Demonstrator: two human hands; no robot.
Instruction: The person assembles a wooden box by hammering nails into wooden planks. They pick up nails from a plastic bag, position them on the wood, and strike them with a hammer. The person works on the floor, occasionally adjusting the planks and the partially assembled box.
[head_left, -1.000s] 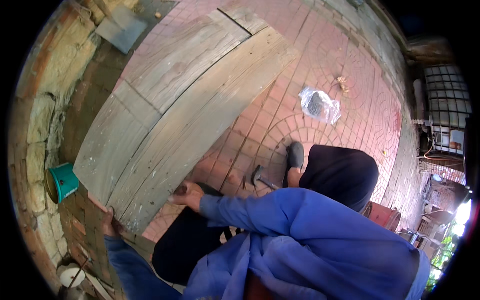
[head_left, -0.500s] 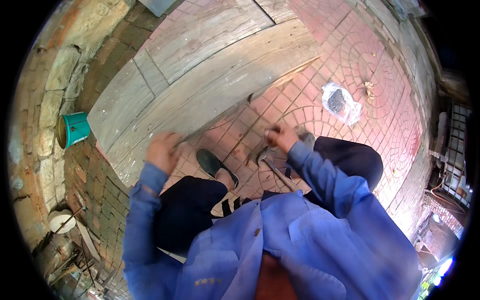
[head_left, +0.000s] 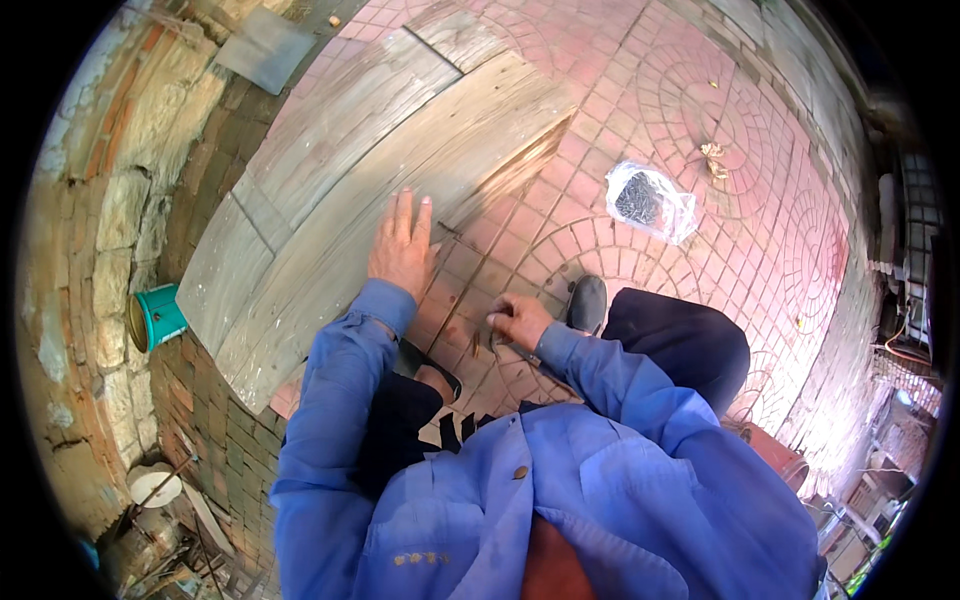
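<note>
My left hand (head_left: 402, 245) lies flat, fingers stretched out, at the near edge of a weathered wooden panel (head_left: 330, 250) made of joined planks. Its fingertips rest over the plank's surface. Lower and to the right, my right hand (head_left: 520, 322) hovers above the paving with curled fingers pressed together; whatever they hold, if anything, is hidden. Just under that hand and wrist is a hammer (head_left: 508, 350), mostly covered, on the floor between my feet. A clear plastic bag (head_left: 675, 215) with small dark pieces inside sits on the paving, farther right.
A green pail (head_left: 165, 318) lies on its side by the stone wall (head_left: 115, 280) at left. Beyond the panel is a grey sheet (head_left: 265, 48). Dry leaves (head_left: 714, 160) lie past the bag. A reddish bucket (head_left: 780, 458) stands at my right. My shoes (head_left: 587, 303) are near the hammer.
My left hand has moved right and forward along the panel's edge and spread flat. My right hand has drawn back and left, over the hammer. The whole view has shifted.
</note>
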